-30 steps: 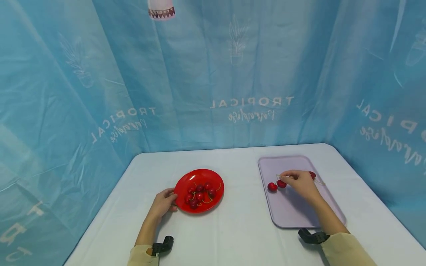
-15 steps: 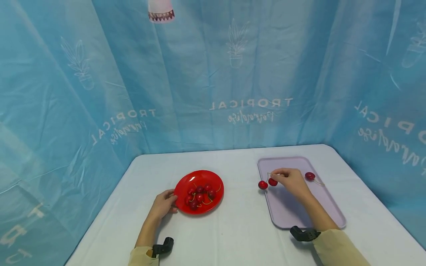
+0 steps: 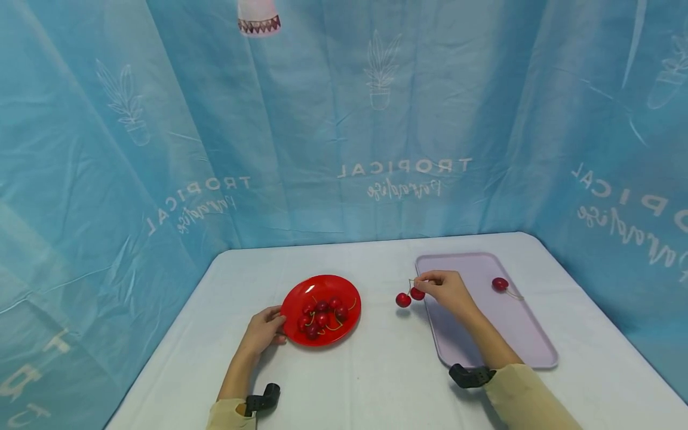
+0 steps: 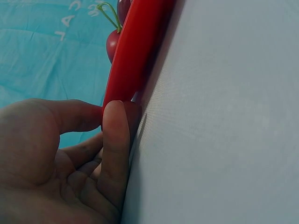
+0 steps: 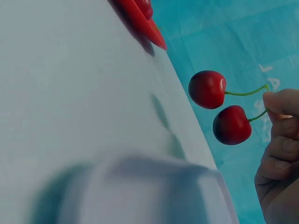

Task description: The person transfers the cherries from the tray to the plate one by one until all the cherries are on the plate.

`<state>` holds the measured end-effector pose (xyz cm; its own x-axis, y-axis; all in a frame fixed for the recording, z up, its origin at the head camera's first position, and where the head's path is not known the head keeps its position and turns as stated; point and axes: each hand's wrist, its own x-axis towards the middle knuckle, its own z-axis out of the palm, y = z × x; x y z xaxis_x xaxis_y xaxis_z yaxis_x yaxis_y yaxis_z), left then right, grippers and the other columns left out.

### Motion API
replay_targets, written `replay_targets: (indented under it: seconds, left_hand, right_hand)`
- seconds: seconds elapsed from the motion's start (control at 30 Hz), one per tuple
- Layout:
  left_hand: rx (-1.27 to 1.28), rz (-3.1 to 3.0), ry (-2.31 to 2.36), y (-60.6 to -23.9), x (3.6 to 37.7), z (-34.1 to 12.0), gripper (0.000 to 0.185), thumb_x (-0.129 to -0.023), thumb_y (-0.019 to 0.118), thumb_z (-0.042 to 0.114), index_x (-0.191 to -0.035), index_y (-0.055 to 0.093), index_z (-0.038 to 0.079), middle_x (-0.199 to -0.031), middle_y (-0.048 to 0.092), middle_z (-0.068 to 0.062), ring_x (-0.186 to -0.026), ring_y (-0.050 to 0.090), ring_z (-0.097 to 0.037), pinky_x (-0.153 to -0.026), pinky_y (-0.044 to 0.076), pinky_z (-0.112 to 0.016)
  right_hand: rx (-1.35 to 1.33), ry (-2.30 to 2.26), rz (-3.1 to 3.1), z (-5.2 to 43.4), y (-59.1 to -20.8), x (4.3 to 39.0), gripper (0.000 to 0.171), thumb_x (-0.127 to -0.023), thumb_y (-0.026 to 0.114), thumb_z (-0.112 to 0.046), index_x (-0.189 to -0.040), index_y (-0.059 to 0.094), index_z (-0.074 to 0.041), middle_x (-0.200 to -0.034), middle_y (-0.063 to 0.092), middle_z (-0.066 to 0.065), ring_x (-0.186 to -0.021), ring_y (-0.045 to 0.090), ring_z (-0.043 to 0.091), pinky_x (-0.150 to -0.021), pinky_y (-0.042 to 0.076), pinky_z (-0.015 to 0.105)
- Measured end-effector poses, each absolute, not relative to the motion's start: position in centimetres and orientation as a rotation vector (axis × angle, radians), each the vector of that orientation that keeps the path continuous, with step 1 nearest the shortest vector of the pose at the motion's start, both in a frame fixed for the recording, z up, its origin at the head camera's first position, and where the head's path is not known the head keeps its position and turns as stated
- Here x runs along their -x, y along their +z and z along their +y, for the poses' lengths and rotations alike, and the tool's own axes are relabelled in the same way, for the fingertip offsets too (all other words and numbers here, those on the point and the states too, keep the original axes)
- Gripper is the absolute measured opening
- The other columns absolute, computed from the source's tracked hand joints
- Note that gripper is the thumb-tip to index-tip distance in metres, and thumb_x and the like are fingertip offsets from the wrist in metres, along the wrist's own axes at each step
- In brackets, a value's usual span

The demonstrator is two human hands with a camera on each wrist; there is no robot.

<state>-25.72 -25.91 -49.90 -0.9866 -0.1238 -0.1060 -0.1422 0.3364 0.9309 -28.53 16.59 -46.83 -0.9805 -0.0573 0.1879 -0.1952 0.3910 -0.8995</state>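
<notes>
My left hand [image 3: 264, 328] pinches the left rim of a red plate [image 3: 301, 292] between thumb and fingers; the left wrist view shows the thumb [image 4: 79, 115] on the upper side and a finger under the edge. Several cherries with green stems [image 3: 321, 319] lie heaped in the plate. My right hand [image 3: 446, 291] pinches the joined stem of a pair of cherries [image 3: 403, 300], which hang above the table between plate and tray. In the right wrist view both cherries [image 5: 232, 125] dangle from the fingertips, apart from the table surface.
A pale purple tray [image 3: 484, 352] lies under the right forearm, with a cherry [image 3: 500, 284] near its right edge. The white table [image 3: 371, 382] is bordered at the back and sides by a blue printed curtain [image 3: 301, 149].
My right hand has carried the cherry pair leftward from over the tray to past its left edge. The cherry left on the tray is now fully uncovered. My left hand and the plate stay put.
</notes>
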Motion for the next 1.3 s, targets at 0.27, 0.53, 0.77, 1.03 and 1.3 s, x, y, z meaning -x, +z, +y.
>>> replay_targets:
  seconds: [0.27,0.53,0.77,1.03,1.3]
  left_hand:
    - [0.211,2.541,1.804,-49.9,25.7,-26.0,0.041,-0.096,0.054,0.012,-0.133,0.049,-0.004,-0.110,0.062,-0.017,-0.073,0.062,-0.020,-0.061,0.057,-0.031]
    - [0.207,2.535,1.810,-49.8,25.8,-26.1,0.042,-0.095,0.054,0.011,-0.134,0.049,-0.004,-0.116,0.060,-0.019,-0.073,0.062,-0.019,-0.062,0.057,-0.032]
    - [0.223,2.511,1.836,-49.4,25.6,-25.8,0.041,-0.096,0.054,0.009,-0.133,0.049,-0.005,-0.116,0.059,-0.019,-0.071,0.062,-0.020,-0.060,0.057,-0.031]
    - [0.224,2.508,1.831,-49.4,25.5,-25.7,0.041,-0.096,0.054,0.010,-0.134,0.048,-0.005,-0.117,0.059,-0.019,-0.071,0.062,-0.020,-0.060,0.057,-0.031]
    - [0.231,2.509,1.833,-49.4,25.5,-25.7,0.041,-0.095,0.054,0.009,-0.134,0.049,-0.004,-0.115,0.060,-0.019,-0.071,0.063,-0.020,-0.060,0.057,-0.030]
  right_hand:
    - [-0.246,1.728,-2.473,14.3,-46.8,28.9,0.019,-0.089,0.069,-0.026,-0.096,0.074,-0.009,-0.086,0.070,0.006,-0.085,0.054,0.024,-0.071,0.043,0.036]
    - [-0.243,1.782,-2.479,11.8,-47.3,29.3,0.017,-0.088,0.069,-0.027,-0.095,0.075,-0.012,-0.084,0.069,0.003,-0.086,0.052,0.024,-0.070,0.042,0.035]
    - [-0.369,1.854,-2.471,9.9,-47.4,29.7,0.019,-0.090,0.069,-0.026,-0.099,0.074,-0.011,-0.087,0.069,0.008,-0.084,0.054,0.025,-0.072,0.043,0.037]
    - [-0.433,1.852,-2.497,8.0,-46.9,30.1,0.016,-0.089,0.069,-0.024,-0.096,0.075,-0.011,-0.084,0.069,0.004,-0.084,0.058,0.028,-0.071,0.045,0.036]
    - [-0.538,1.882,-2.534,5.4,-47.0,29.9,0.010,-0.088,0.070,-0.020,-0.093,0.074,-0.013,-0.078,0.067,0.012,-0.081,0.059,0.037,-0.063,0.043,0.032]
